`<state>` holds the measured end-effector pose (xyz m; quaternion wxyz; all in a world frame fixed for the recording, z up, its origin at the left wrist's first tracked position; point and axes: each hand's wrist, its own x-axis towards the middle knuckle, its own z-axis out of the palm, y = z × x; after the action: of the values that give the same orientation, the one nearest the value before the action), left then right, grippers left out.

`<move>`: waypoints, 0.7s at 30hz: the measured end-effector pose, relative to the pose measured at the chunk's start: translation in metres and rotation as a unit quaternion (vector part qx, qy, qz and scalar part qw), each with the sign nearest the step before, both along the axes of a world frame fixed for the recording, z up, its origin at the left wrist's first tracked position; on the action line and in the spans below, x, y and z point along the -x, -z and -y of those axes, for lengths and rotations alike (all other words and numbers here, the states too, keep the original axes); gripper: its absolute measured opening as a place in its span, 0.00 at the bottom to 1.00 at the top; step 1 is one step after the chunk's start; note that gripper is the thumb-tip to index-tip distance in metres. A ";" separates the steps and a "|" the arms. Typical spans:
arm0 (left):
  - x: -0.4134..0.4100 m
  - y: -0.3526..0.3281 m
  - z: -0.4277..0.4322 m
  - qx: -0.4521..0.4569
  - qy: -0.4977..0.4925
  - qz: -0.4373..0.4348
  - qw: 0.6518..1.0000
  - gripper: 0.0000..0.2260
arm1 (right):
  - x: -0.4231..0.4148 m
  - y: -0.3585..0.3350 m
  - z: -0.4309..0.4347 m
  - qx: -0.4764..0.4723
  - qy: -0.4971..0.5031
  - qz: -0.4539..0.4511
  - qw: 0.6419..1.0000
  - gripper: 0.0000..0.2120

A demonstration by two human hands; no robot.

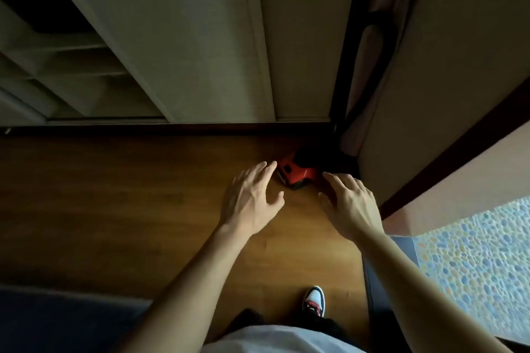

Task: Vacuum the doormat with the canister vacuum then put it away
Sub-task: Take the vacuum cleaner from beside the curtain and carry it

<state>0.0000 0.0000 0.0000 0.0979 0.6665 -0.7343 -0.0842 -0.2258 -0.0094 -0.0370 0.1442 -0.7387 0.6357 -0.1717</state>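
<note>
A red and black canister vacuum (298,173) sits on the wooden floor in the dark corner where the wardrobe meets the side wall. Its black hose (364,46) rises along the narrow gap above it. My left hand (252,198) hovers just left of the canister with fingers spread and holds nothing. On the canister's right, my right hand (348,203) reaches in with fingers spread, its fingertips at the edge of the vacuum body. A pebble-patterned doormat (481,261) lies at the lower right.
A pale wardrobe door (200,37) stands straight ahead, with open shelves (57,66) to its left. A dark door frame (447,152) runs diagonally on the right. My shoe (314,301) stands on the wooden floor (114,209) below the hands.
</note>
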 end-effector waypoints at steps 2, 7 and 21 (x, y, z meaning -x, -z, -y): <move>-0.005 -0.004 0.017 0.000 -0.020 -0.014 1.000 0.30 | -0.004 -0.004 0.022 -0.013 0.003 0.029 1.000 0.23; -0.027 0.000 0.063 -0.001 -0.041 -0.018 0.999 0.30 | -0.022 -0.004 0.080 -0.049 0.018 0.024 0.998 0.25; -0.148 0.067 0.264 -0.053 0.078 -0.099 0.991 0.33 | -0.118 0.021 0.225 -0.127 0.161 0.021 0.979 0.26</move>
<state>0.1483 -0.2635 -0.0668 0.1276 0.6000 -0.7651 -0.1960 -0.1082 -0.2348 -0.0575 0.2205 -0.5986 0.7598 -0.1259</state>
